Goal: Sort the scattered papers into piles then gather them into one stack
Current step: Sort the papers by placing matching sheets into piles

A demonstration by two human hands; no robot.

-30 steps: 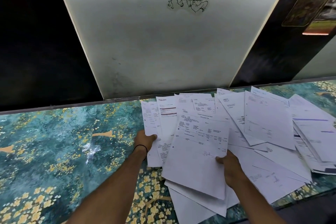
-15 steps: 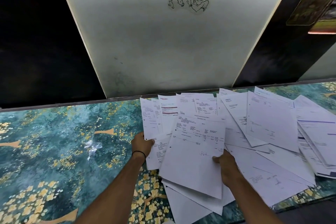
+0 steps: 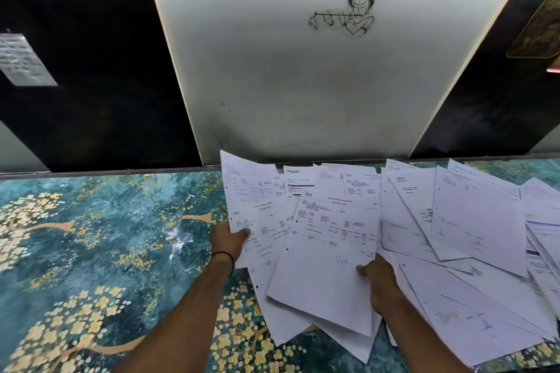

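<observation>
Many white printed papers (image 3: 472, 221) lie overlapping across the right half of the table. My left hand (image 3: 228, 241) pinches the left edge of a few sheets (image 3: 251, 194) and has them lifted, their far end raised near the wall. My right hand (image 3: 380, 281) grips the right edge of a printed sheet with a signature (image 3: 327, 260), thumb on top, over several more sheets spread below it.
The table (image 3: 100, 251) has a teal cover with yellow flowers, bare on the left half. A white wall panel (image 3: 303, 76) with a small ink drawing (image 3: 348, 12) stands right behind the papers, dark panels on both sides. The table's front edge runs at bottom right.
My left hand has lifted the left sheets off the table, their far end rising toward the wall. My right hand keeps its hold on the signed sheet. The view has shifted left.
</observation>
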